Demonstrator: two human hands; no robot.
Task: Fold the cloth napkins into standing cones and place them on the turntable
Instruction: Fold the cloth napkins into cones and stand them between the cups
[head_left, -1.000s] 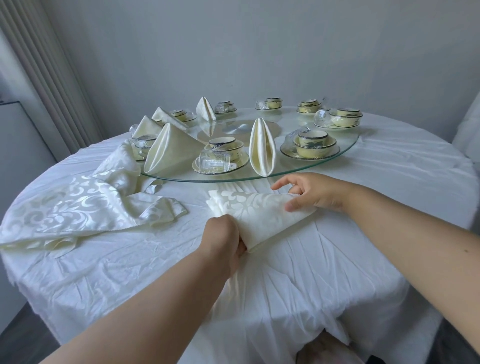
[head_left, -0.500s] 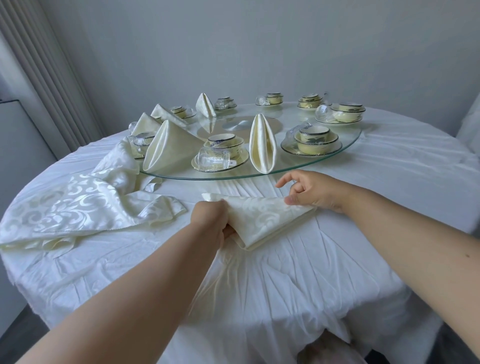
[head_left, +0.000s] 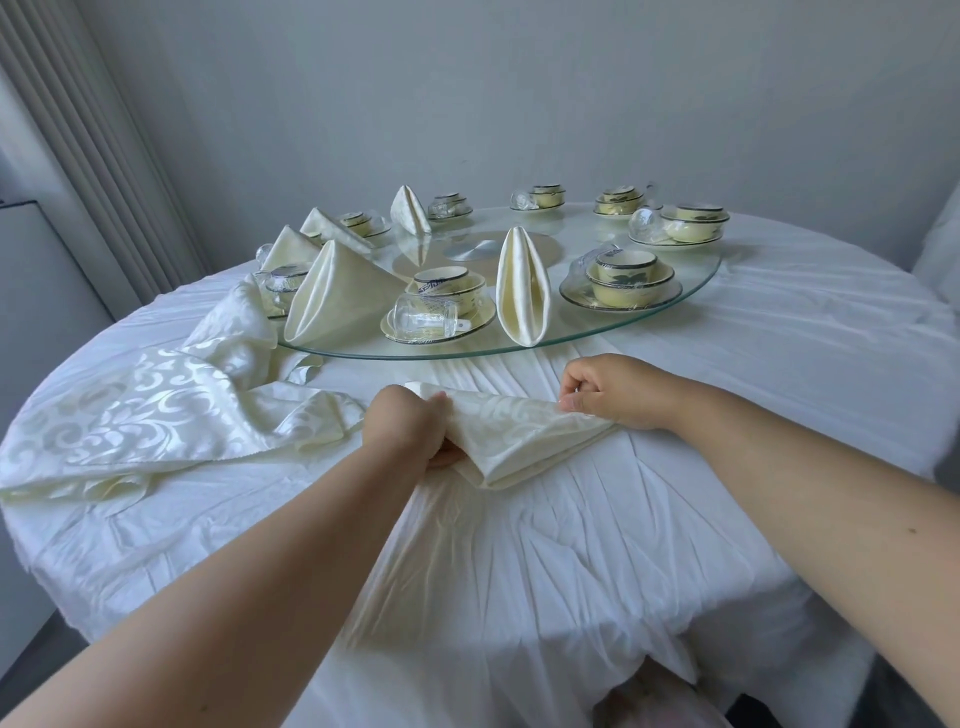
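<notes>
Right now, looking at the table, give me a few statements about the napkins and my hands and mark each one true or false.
1. Both hands hold the napkin being folded. True: left hand, right hand.
2. That napkin rests on the glass turntable. False: it lies on the tablecloth, in front of the turntable.
3. Folded napkin cones stand on the turntable. True.
4. The pile of unfolded napkins lies right of the hands. False: it lies to the left.
</notes>
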